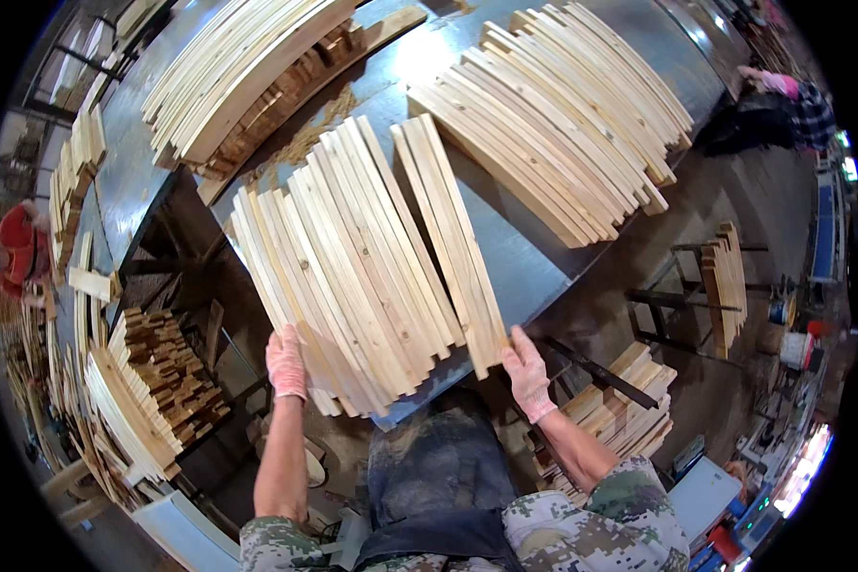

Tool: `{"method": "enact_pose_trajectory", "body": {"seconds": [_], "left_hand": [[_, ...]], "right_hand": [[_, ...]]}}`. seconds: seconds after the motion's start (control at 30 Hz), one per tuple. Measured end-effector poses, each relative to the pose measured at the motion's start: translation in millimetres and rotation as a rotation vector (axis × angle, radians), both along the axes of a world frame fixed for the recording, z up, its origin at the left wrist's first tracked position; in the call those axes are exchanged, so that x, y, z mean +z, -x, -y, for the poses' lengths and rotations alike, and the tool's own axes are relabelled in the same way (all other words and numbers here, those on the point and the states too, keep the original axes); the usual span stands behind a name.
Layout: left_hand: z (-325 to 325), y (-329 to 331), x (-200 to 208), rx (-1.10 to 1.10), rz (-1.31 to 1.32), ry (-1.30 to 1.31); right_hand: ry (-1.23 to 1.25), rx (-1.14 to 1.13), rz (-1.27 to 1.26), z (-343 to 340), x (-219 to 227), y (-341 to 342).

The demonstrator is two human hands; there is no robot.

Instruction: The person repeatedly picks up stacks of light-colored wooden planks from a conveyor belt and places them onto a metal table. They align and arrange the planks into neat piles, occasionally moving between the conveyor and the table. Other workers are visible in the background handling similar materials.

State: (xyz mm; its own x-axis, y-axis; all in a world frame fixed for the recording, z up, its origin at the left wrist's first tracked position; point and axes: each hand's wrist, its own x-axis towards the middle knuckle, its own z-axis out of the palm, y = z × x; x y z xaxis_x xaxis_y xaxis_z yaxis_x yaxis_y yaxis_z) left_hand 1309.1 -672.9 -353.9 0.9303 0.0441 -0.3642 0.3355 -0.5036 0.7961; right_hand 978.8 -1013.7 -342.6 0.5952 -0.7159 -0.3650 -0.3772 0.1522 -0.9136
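- Left hand [286,362]: pinkish-white glove, against the outer side of a board row [343,267], near end.
- Right hand [526,374]: same glove, fingers extended at the near right edge of a narrower board bundle [448,238].
- Between hands: row and bundle close together near end, wedge gap far end.
- Beyond right hand: bare metal tabletop [529,272], then larger board stack [553,124].
- Left of left hand, lower: stacked wood pieces [135,410].
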Motion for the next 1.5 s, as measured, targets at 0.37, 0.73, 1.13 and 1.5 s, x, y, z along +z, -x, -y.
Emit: {"method": "enact_pose_trajectory", "body": {"seconds": [0.37,0.73,1.13,1.5], "left_hand": [[-21,-72,-45,0.172,-0.088,0.555],[-76,-23,-38,0.239,-0.588,0.948],[-171,152,0,0.358,-0.657,1.195],[-285,275,128,0.346,-0.181,1.18]], "right_hand": [[0.015,0.021,0.256,120,-50,-210],[-0.561,0.3,0.324,47,-36,-238],[-0.713,0.517,0.011,-7,-19,-174],[-0.613,0.677,0.093,-140,87,-180]]}}
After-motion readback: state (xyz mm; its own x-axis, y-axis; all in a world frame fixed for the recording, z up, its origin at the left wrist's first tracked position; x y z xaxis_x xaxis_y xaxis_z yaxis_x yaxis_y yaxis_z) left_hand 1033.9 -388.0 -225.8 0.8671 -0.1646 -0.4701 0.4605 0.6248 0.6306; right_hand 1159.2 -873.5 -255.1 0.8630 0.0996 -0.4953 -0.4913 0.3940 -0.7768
